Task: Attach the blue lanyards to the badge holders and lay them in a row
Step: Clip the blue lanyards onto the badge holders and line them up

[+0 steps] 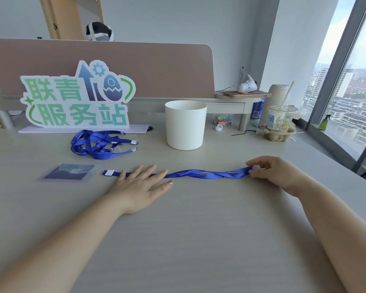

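My left hand (141,182) lies flat, fingers spread and released, pressing a blue lanyard (199,174) onto the desk (199,229). My right hand (270,172) pinches the lanyard's far end between fingertips. The strap stretches between my hands, twisted once, its white clip end beside a badge holder (70,172) lying flat at left. Farther back, a tangled pile of lanyards (99,144) rests near a white bucket (185,125).

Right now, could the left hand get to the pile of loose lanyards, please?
Probably yes: the left hand lies flat on the stretched lanyard, and only bare desk separates it from the pile.
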Tool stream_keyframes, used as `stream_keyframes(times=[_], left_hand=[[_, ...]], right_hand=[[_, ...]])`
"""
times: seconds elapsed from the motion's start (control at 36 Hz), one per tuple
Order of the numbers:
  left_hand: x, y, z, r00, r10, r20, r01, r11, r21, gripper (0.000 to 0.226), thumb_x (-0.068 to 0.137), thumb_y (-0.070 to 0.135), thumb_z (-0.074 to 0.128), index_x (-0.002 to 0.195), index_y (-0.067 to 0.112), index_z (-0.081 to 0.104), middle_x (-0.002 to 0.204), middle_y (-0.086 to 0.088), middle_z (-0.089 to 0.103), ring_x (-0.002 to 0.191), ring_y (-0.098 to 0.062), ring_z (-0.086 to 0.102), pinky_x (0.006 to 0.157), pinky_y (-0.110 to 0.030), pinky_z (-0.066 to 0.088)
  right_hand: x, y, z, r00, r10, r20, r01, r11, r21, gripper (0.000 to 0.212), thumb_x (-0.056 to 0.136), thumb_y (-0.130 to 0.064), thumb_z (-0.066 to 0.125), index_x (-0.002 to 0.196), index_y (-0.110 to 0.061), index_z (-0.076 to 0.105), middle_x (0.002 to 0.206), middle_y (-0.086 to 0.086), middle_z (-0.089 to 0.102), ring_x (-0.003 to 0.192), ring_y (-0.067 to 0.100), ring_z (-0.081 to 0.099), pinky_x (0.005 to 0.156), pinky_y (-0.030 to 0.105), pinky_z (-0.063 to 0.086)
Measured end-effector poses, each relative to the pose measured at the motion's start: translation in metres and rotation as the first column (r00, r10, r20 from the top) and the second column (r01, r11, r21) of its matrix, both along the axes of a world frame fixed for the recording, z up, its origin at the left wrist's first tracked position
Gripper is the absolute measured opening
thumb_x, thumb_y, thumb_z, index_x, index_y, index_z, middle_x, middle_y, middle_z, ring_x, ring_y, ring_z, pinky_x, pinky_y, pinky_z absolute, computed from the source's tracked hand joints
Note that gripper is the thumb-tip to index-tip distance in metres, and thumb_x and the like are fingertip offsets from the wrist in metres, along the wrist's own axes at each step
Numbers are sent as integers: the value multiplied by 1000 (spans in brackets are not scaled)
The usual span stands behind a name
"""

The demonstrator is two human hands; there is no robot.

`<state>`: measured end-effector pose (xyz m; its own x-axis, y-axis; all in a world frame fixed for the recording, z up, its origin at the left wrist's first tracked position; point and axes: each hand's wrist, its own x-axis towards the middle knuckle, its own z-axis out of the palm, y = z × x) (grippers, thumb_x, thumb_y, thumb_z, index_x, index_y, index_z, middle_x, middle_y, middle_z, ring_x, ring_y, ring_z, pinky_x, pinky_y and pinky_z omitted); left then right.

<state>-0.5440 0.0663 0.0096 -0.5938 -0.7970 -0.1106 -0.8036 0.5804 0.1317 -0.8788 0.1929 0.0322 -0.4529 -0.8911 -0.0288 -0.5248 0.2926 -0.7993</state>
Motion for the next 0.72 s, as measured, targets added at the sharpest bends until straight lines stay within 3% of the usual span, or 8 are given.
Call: stream_keyframes(times=[0.17, 0.25, 0.36, 0.5, 0.61, 0.72], left_hand=[[2, -2, -2, 999, -13, -35, 12, 1000, -11, 92, 51, 90, -14, 138, 62, -4, 156, 22, -9, 145, -9, -12, 118, -46, -4], [1, 0, -1, 999, -8, -33, 8, 1000, -6, 76, 63, 85, -6, 136, 65, -3, 157, 20, -8, 146, -10, -11, 118, -45, -4], [1, 1, -1, 999, -24, -49, 23, 1000, -21, 60, 78, 78, 5, 137, 65, 3, 157, 21, -7, 146, -9, -10, 118, -44, -4], [2, 0, 0, 994, -69, -83, 68, 998, -17, 74, 67, 82, -1, 138, 63, 4, 155, 26, -3, 145, -3, -9, 118, -44, -3], [2, -2, -2, 994, -66, -86, 66, 998, -12, 85, 59, 88, -9, 138, 63, 7, 155, 28, 0, 144, -2, -8, 118, -44, -2], [2, -3, -4, 994, -68, -91, 66, 998, -20, 101, 45, 94, -18, 138, 63, 7, 155, 28, 0, 144, -2, -8, 118, -44, -2]], right_hand=[[9, -2, 1, 992, 13, -125, -19, 999, -43, 17, 85, -10, 66, 96, -22, 66, 75, 3, 62, 72, 18, 54, 67, 27, 40], [12, -3, 0, 998, -11, -60, 5, 994, -106, 9, 86, -14, 66, 94, -19, 65, 77, 8, 70, 69, 20, 62, 73, 32, 48], [14, -4, 1, 1000, -25, 14, 28, 985, -169, 7, 86, -16, 66, 93, -16, 65, 73, 5, 71, 57, 13, 58, 70, 27, 48], [8, -5, 2, 987, -56, 153, 91, 970, -228, 9, 87, -12, 63, 93, -16, 69, 71, 7, 68, 63, 18, 54, 74, 31, 47], [6, -2, 4, 964, 18, 266, 46, 971, -233, 11, 86, -6, 64, 94, -11, 69, 82, 9, 65, 72, 17, 58, 75, 21, 51], [1, -1, 3, 986, 20, 168, 6, 988, -156, 17, 82, -1, 67, 94, -12, 67, 80, 8, 65, 72, 18, 60, 80, 31, 49]])
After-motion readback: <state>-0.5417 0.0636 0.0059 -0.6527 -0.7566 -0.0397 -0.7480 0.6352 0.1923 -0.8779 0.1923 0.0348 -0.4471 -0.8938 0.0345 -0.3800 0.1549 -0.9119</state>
